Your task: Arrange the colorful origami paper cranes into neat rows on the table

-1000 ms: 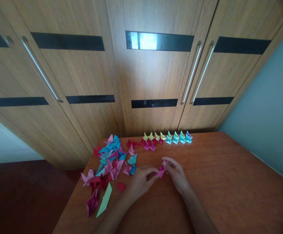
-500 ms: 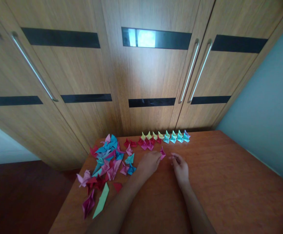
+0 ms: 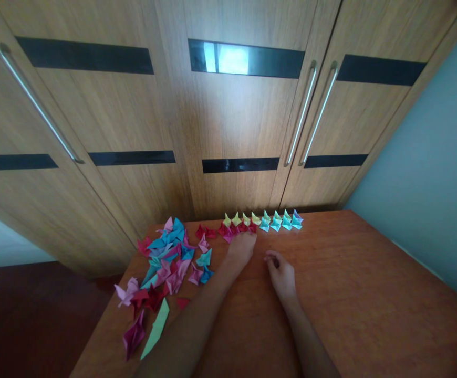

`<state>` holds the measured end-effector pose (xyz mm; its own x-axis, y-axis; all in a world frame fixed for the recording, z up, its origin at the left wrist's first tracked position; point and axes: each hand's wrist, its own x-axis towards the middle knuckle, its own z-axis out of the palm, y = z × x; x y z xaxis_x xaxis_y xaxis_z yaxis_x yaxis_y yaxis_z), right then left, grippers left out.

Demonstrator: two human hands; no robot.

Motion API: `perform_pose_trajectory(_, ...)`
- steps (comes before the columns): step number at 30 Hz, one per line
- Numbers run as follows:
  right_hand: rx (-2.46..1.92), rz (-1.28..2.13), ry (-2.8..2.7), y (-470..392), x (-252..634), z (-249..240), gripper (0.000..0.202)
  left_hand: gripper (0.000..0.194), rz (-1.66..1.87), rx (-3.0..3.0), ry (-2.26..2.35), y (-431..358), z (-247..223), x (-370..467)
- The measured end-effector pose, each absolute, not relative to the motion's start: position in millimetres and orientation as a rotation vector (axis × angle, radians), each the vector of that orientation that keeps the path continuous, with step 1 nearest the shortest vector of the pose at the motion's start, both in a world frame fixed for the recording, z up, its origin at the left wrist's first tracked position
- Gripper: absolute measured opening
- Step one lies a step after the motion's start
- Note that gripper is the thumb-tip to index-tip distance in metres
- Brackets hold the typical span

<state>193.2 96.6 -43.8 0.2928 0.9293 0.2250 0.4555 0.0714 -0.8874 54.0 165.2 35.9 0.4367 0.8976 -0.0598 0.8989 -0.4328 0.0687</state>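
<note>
My left hand (image 3: 242, 249) reaches to the front of the row of folded paper figures. Its fingers are closed, pinched around a pink origami figure that the hand mostly hides. Beside its fingertips stand magenta origami figures (image 3: 228, 237) and red ones just behind them. My right hand (image 3: 282, 274) hovers over or rests on the wooden table (image 3: 354, 294) to the right, fingers curled in toward the thumb, with nothing visible in them. Further back in the row are yellow figures (image 3: 236, 219) and, to the right, turquoise figures (image 3: 276, 224).
A loose heap of blue, pink and red origami figures (image 3: 169, 252) covers the table's left side. Near my left forearm lie a light green paper strip (image 3: 155, 328) and a dark magenta figure (image 3: 134, 336). A wooden wardrobe (image 3: 236, 115) stands behind the table's far edge.
My left hand has moved forward to the row, carrying the pink figure, which was in plain sight before. My right hand has drawn slightly back and its fingers have curled more. The view has shifted slightly.
</note>
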Motion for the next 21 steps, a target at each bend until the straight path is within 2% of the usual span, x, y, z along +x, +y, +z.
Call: perform_pose_trajectory(21,-1.590,0.578,-1.369,96.4,193.3,-47.4,0.027,0.031,-0.056,2.558,1.684,166.9,36.3,55.3)
